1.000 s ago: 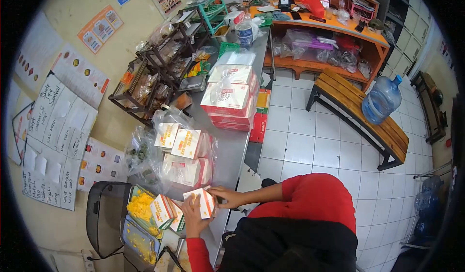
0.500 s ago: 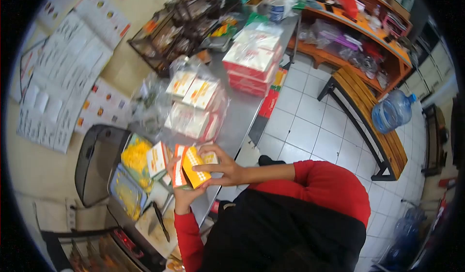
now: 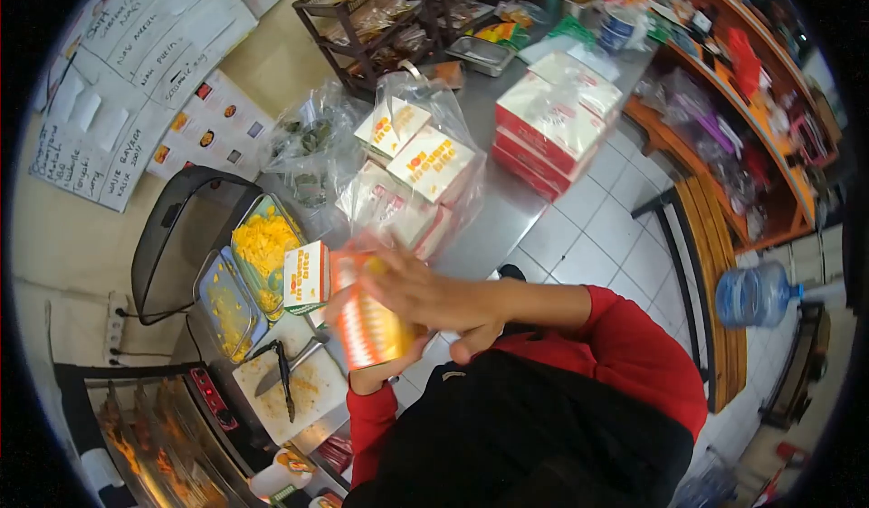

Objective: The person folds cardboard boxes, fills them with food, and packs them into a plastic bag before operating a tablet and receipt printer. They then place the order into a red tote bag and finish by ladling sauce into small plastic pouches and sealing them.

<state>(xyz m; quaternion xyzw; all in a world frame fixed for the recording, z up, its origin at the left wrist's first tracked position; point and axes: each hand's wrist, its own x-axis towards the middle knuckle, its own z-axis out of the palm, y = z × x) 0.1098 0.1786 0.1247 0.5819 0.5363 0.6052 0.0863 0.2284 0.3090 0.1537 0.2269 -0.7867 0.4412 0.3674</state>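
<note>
An orange-and-yellow cardboard food box (image 3: pixel 369 332) is held over the near edge of the metal counter, smeared by motion. My left hand (image 3: pixel 387 374) grips it from below and the side, its fingers mostly hidden behind the carton. Across the upper part of the box lies my right hand (image 3: pixel 439 302), touching it, its fingers too blurred to read. Just left of the hands stands a closed white-and-orange food box (image 3: pixel 306 273) with printed lettering. Beyond them, a clear plastic bag (image 3: pixel 462 202) contains several similar boxes.
Shredded yellow food fills one tray (image 3: pixel 274 304), beside a bluish tray (image 3: pixel 205 304). A knife (image 3: pixel 270 381) and black tongs (image 3: pixel 288 386) lie on a cutting board (image 3: pixel 317 399). Red-and-white boxes (image 3: pixel 543 132) are stacked farther along the counter. A wooden bench (image 3: pixel 715 282) stands to the right.
My right hand has shifted from gripping the box's yellow side to lying across its upper part. The box has turned in my left hand. The camera view has shifted.
</note>
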